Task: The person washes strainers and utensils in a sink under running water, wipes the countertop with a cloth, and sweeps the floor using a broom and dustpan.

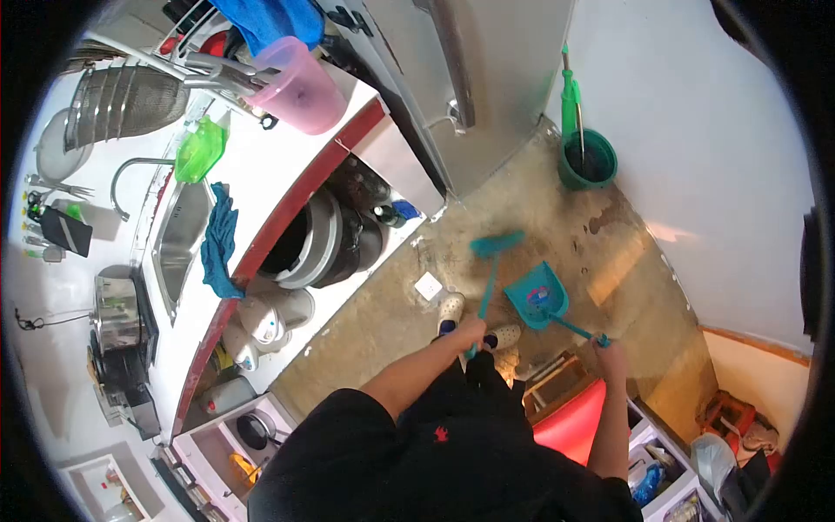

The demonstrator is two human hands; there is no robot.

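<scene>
My left hand (470,335) is wrapped round the handle of a teal broom (490,283). Its bristle head touches or hovers just over the brown floor, in front of my feet; I cannot tell which. To the right, my right hand (608,355) grips the end of a teal dustpan (537,294) by its long handle. The pan lies at or near the floor, to the right of the broom, with its wide mouth toward the upper left. A small white square (429,286) lies on the floor left of the broom.
A white counter (261,161) with a sink (184,239) runs along the left. A dark green bucket (588,161) with a long-handled tool stands by the right wall. Near my legs is a red-seated chair (574,422). A grey door (504,96) is ahead.
</scene>
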